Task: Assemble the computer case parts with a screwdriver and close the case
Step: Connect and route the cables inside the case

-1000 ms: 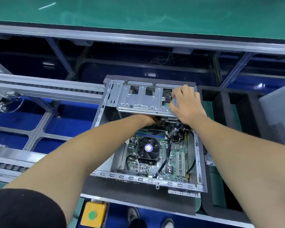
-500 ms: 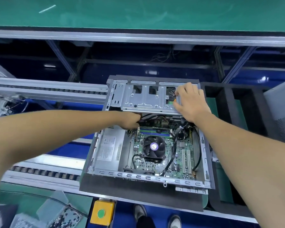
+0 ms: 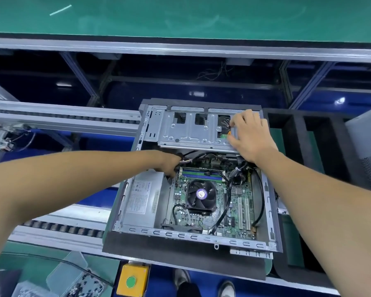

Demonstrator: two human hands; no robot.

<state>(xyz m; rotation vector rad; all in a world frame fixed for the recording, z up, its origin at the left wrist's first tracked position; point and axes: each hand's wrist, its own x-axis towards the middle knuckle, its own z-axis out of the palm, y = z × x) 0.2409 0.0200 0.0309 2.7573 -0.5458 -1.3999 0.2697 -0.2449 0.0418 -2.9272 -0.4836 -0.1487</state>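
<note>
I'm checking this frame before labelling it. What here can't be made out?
- Left hand fingertips: head view, tucked under the drive cage, so any grip is hidden.
- Right hand palm: covers the cage's right end.
- PSU label: text too small.
- Bag contents: blurred, cut off by bottom edge.
- Screwdriver: not visible.

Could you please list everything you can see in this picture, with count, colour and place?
computer case: one, grey, open, centre, on a dark mat.
drive cage: one, silver, far end of case.
CPU fan: one, black, on green motherboard.
power supply: one, silver, left inside case.
button box: one, yellow with green button, bottom edge.
foam tray: one, black, right of case.
left hand: one, reaching under cage.
right hand: one, on cage's right end.
</note>
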